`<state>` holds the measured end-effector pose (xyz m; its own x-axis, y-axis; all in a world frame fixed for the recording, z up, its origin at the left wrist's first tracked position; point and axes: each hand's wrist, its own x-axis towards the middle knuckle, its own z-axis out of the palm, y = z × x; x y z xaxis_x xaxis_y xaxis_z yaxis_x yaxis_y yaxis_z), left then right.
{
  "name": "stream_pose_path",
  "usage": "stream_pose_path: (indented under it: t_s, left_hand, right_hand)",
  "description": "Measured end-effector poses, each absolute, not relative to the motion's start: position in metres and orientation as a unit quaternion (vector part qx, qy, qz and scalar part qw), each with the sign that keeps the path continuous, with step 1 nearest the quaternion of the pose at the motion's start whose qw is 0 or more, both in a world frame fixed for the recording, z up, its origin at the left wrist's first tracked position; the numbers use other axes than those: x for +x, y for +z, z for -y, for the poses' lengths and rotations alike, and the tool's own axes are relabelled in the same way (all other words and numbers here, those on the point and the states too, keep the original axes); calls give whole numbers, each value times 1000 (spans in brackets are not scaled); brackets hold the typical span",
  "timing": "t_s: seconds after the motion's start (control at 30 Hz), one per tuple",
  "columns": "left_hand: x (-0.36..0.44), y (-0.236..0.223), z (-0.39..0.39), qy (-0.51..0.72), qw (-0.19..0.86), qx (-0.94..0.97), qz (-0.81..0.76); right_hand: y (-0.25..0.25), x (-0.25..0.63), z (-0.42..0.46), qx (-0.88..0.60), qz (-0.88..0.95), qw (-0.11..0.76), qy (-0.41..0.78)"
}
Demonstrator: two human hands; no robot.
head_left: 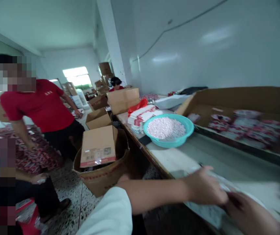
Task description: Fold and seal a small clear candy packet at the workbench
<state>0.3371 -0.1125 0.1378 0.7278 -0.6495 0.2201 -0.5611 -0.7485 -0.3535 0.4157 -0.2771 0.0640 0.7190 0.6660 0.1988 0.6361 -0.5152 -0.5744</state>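
At bottom right, 2 hands meet on 1 pale sheet lying flat at the near edge of the surface. Left hand, w/ bare forearm and white sleeve, lies knuckles-up on the sheet, fingers curled onto it; looks like it grips the sheet but blur is heavy. Right hand is just beside it, touching or nearly so; can't tell whether it grasps anything, too smeared.

Farther along the surface: 1 bowl, round, teal plastic, filled w/ small white-pink pellets. Behind it 1 stack of flat red-white packs w/ 1 red plastic bag on top. Right of the bowl, 1 long shallow cardboard tray holds several round red-white packets, count unclear through blur. 1 closed carton sits at the far end.

On the speckled floor, left of the surface: 1 open carton w/ a flap up, 2 more open cartons behind it.

3 other people: 1 standing in a red shirt, 1 seated at lower left, 1 far back in red. Red packets are heaped beside the first two.
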Motion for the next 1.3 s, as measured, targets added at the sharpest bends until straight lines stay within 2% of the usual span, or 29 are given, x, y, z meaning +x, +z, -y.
stream_pose_path:
  t_s: [0.03, 0.17, 0.47, 0.67, 0.93, 1.03, 1.13, 1.3]
  left_hand:
    - [337, 136, 112, -147, 112, -929, -322]
    - [332, 124, 104, -187, 64, -950, -244]
    - [320, 102, 102, -210, -99, -973, -15]
    - [328, 93, 89, -195, -174, -964, -59]
    - [334, 92, 70, -156, -313, -928, -126]
    - [333, 97, 72, -132, -353, -915, -147]
    - [332, 101, 77, -155, -354, -910, -149]
    - [324, 98, 85, -246, -300, -910, -144]
  right_hand:
    - [82, 404, 278, -880, 360, 301, 74]
    - [128, 372, 265, -918, 309, 242, 62]
    - [132, 362, 253, -934, 276, 219, 54]
    - [146, 381, 258, -902, 296, 307, 74]
    - [162, 392, 260, -862, 476, 170, 35]
    - [169, 393, 267, -846, 511, 147, 34]
    - [171, 392, 271, -855, 482, 188, 37]
    - [160, 381, 266, -899, 328, 284, 58]
